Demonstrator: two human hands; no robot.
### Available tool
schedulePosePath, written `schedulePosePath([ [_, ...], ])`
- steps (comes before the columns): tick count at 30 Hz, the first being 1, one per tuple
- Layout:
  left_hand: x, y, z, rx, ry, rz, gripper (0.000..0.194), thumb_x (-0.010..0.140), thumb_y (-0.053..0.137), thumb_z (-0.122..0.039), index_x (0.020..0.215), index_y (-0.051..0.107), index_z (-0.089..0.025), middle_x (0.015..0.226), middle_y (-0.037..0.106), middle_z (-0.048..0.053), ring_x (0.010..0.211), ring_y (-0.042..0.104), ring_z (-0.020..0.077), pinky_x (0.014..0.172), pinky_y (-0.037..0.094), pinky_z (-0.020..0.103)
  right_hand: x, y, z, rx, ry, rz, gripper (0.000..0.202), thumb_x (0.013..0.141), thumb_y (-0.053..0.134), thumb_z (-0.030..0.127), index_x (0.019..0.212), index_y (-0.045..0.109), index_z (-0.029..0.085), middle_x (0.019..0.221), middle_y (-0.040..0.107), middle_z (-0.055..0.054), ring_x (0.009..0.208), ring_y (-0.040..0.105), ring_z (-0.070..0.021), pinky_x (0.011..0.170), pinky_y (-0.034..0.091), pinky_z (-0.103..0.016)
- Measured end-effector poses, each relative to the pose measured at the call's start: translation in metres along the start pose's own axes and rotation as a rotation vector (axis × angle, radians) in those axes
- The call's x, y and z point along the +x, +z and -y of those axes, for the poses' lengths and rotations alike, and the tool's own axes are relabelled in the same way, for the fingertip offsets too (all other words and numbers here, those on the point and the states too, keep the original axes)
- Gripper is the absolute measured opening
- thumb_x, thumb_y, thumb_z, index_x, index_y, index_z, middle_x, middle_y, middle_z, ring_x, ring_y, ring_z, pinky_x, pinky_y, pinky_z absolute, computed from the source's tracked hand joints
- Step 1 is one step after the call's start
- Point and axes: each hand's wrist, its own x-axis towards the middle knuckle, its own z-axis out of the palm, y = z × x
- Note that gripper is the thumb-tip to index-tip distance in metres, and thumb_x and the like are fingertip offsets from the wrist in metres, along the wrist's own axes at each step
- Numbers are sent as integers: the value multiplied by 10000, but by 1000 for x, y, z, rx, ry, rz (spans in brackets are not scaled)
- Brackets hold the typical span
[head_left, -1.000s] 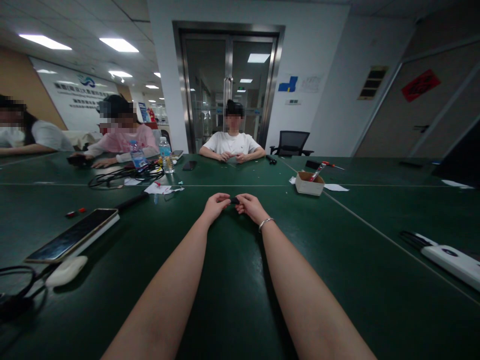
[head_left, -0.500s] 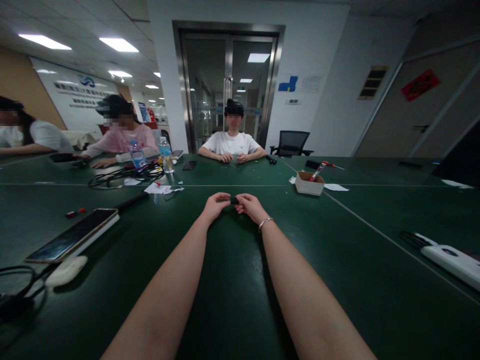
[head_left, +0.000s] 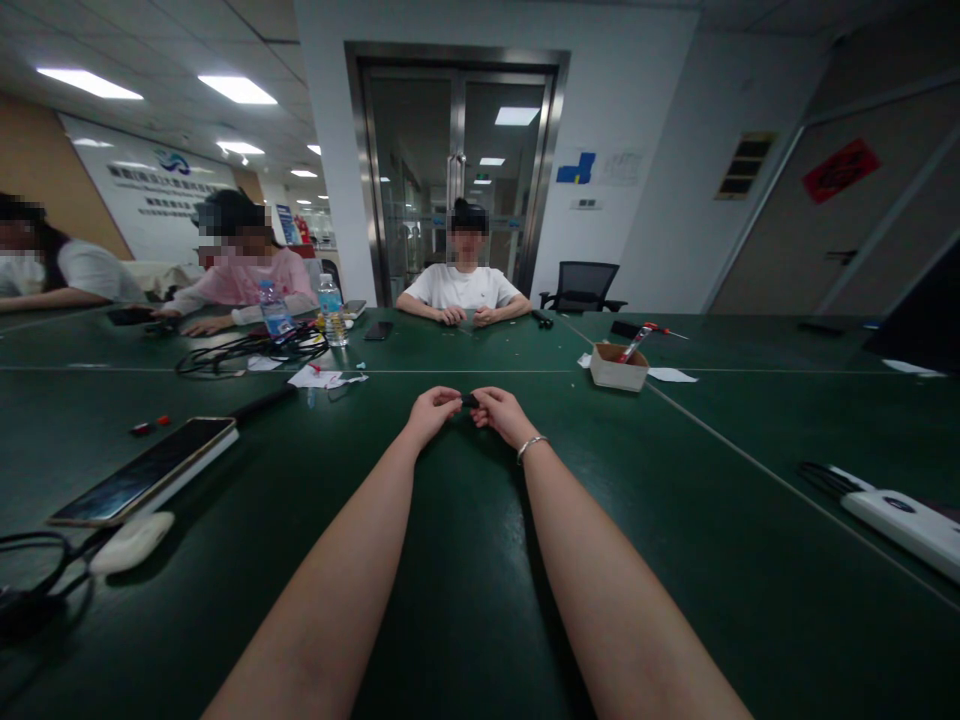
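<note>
A small black object (head_left: 469, 400) sits between my two hands over the middle of the green table (head_left: 465, 560); it is too small for me to tell its kind. My left hand (head_left: 433, 412) is closed, its fingertips pinching the object's left end. From the other side my right hand (head_left: 501, 412) grips the right end between thumb and fingers. A silver bracelet (head_left: 531, 446) circles my right wrist. My fingers cover much of the object.
On the left lie a phone (head_left: 150, 470) on a white box, a white rounded case (head_left: 133, 542) and cables (head_left: 255, 345). Water bottles (head_left: 332, 312) stand beyond. A small open box (head_left: 619, 368) holds a tool. A white power strip (head_left: 904, 520) lies right. Several people sit around the table.
Both hands hold nearly the same pose, with the small black object still between them. Across the table at the left, a person's dark handheld item has shifted slightly.
</note>
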Motion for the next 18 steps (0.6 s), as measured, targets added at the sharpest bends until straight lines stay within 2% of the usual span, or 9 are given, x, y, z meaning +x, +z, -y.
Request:
schedulePosePath([
  [11, 2, 2, -1, 26, -81, -40, 259, 646, 716, -358, 734, 610, -140, 643, 629, 37, 628, 590, 139, 612, 445, 268, 1, 0, -2, 11, -7, 3, 119, 831, 606, 241, 851, 556, 135, 513, 587, 5, 423, 553, -80, 407, 463, -164],
  [16, -1, 1, -1, 43, 20, -32, 253, 622, 727, -253, 842, 641, -164, 836, 653, 55, 751, 614, 158, 709, 472, 300, 1, 0, -3, 10, -3, -1, 113, 832, 605, 238, 843, 564, 133, 510, 592, -1, 420, 556, -82, 400, 463, -162],
  [18, -2, 0, 0, 51, 41, -10, 254, 613, 731, -250, 838, 653, -164, 827, 656, 55, 753, 610, 159, 728, 469, 306, 0, 0, -2, 8, -3, -3, 110, 834, 603, 233, 843, 563, 131, 507, 592, -1, 415, 554, -80, 396, 462, -159],
])
